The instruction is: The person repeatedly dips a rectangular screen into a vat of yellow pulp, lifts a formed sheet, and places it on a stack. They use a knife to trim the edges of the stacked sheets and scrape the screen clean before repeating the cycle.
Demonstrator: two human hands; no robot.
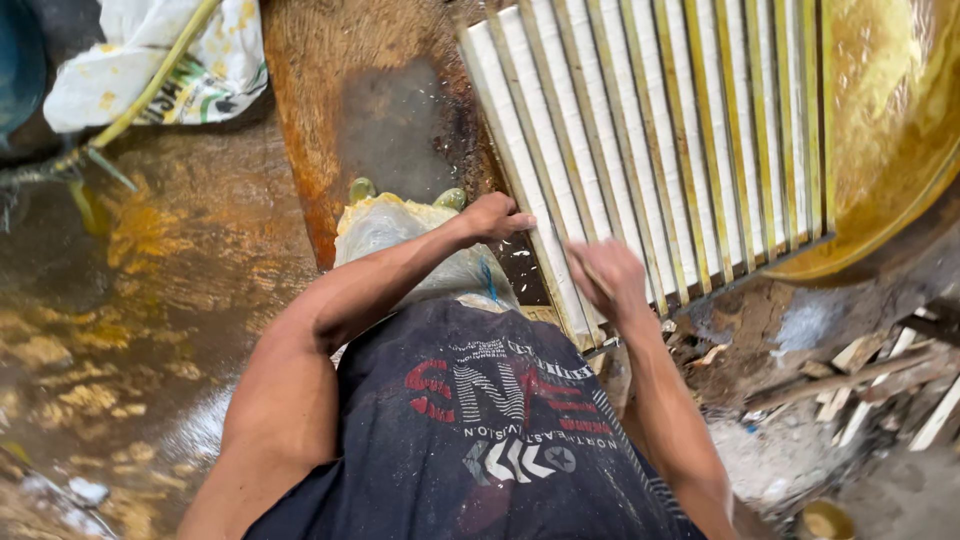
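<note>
A slatted rack [690, 130] of thin yellow-edged wooden strips with white bands between them slopes up to the right in the head view. My left hand [497, 216] rests its fingers on the rack's left edge strip. My right hand [606, 279] is blurred and curled around one of the strips near the rack's lower end. A plastic apron [400, 235] covers my lap below the hands.
A large yellow-brown pan [890, 150] lies under the rack's right side. A brown wooden board [330, 110] runs left of the rack. The wet floor [120, 330] is stained yellow. A printed white sack [150, 60] lies at top left. Scrap wood [880, 385] piles at lower right.
</note>
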